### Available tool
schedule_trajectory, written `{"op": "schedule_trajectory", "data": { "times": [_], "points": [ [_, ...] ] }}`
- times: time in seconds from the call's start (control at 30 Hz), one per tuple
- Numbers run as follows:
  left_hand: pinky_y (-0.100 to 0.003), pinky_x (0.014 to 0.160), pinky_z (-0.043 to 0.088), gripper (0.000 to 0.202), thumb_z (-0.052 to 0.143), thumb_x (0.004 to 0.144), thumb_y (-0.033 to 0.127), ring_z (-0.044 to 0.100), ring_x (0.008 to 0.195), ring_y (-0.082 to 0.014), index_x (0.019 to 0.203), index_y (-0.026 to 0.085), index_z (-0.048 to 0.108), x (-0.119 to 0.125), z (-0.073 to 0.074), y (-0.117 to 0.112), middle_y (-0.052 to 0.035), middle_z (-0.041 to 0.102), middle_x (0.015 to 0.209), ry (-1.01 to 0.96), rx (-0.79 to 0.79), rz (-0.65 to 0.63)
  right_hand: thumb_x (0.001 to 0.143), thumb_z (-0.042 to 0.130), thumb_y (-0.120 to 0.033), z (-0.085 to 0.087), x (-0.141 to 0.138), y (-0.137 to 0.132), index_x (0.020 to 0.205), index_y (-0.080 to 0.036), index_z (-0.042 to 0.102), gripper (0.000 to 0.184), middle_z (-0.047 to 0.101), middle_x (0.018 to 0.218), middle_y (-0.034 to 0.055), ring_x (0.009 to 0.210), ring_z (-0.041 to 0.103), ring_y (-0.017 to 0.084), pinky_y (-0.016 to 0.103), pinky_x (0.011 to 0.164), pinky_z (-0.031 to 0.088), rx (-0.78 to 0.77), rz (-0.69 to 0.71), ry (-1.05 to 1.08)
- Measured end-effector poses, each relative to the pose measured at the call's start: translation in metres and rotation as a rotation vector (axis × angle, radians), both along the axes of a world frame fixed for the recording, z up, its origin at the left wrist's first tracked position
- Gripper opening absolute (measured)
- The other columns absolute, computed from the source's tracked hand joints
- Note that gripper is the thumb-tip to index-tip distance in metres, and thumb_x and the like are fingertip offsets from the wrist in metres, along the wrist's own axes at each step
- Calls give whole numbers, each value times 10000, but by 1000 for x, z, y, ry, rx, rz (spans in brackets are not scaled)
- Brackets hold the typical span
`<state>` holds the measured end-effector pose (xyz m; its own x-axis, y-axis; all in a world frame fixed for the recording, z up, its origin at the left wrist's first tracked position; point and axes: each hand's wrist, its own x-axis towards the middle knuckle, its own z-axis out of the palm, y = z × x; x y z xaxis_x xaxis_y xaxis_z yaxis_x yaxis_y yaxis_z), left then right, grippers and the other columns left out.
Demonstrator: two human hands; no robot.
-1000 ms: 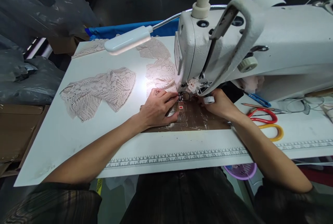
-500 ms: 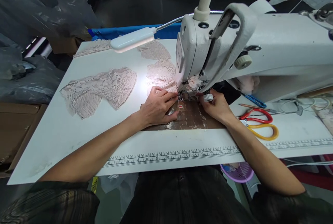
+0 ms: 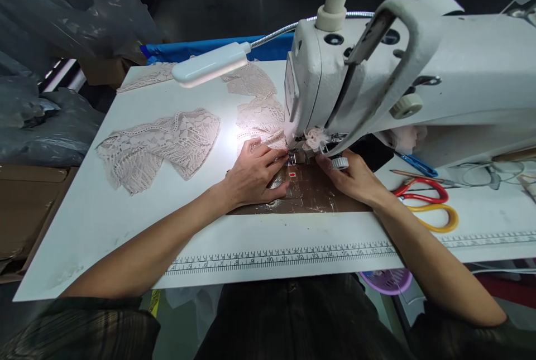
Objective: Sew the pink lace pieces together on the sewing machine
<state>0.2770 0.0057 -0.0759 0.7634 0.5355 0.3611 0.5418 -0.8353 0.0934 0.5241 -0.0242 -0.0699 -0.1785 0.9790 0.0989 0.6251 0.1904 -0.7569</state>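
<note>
My left hand [image 3: 258, 174] lies flat with its fingers spread, to the left of the presser foot [image 3: 295, 157] of a white sewing machine [image 3: 307, 78]. Its fingertips rest at the near edge of a pale pink lace piece [image 3: 262, 114], which runs back under the lamp's light. To the right of the foot is my right hand [image 3: 355, 180], bent inward. The machine's white ridged knob [image 3: 339, 163] covers part of it, so what its fingertips hold, if anything, is hidden. Both hands rest over the shiny brown bed cover [image 3: 310, 190].
Another lace piece [image 3: 161, 145] lies on the white table [image 3: 201, 237] at left. Scissors with red and yellow handles [image 3: 435, 217] and blue thread snips [image 3: 419, 166] lie right of my right hand. A lamp [image 3: 211, 64] reaches over the table. A printed ruler [image 3: 268, 259] lines the front edge.
The view has shifted slightly, and the machine and scissors appear farther right. Both hands keep nearly the same places beside the presser foot.
</note>
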Motion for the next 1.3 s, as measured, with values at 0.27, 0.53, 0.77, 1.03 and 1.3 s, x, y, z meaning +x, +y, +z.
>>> {"op": "schedule_trajectory", "data": {
  "times": [0.27, 0.53, 0.77, 1.03, 1.3],
  "points": [
    [-593, 1054, 379, 407, 568, 882, 393, 633, 1026, -294, 1203, 157, 654, 0, -2, 2, -117, 682, 1206, -30, 5, -22, 904, 434, -338, -8, -6, 8, 641, -214, 457, 291, 536, 651, 27, 603, 460, 153, 293, 595, 354, 97, -94, -107],
    [-591, 1047, 385, 393, 565, 882, 394, 640, 1027, -293, 1194, 171, 651, -1, -3, 2, -108, 686, 1202, -39, -3, -23, 918, 435, -378, -10, -5, 8, 686, -214, 519, 296, 616, 735, 72, 681, 543, 195, 313, 642, 408, 112, -94, -126],
    [-568, 1031, 388, 403, 553, 887, 416, 623, 1029, -291, 1197, 177, 649, -1, -3, 2, -106, 690, 1150, -13, -24, 4, 928, 463, -436, -7, -13, -3, 829, -207, 579, 276, 628, 868, 91, 797, 587, 229, 339, 707, 459, 77, -87, -112],
    [-543, 1011, 393, 476, 522, 916, 464, 590, 1069, -305, 1264, 151, 609, -4, -1, 0, -129, 659, 1138, 39, -60, 26, 844, 532, -289, -18, -15, -13, 878, -216, 545, 82, 580, 912, 101, 879, 575, 252, 375, 774, 490, 190, -181, -155],
    [-610, 1073, 339, 437, 543, 914, 422, 525, 1174, -330, 1271, 171, 553, -1, -2, -3, -164, 586, 1250, -73, -33, 126, 824, 535, -252, -16, -14, -10, 911, -216, 577, 104, 593, 921, 111, 908, 579, 260, 380, 794, 503, 210, -199, -105]
  ]
}}
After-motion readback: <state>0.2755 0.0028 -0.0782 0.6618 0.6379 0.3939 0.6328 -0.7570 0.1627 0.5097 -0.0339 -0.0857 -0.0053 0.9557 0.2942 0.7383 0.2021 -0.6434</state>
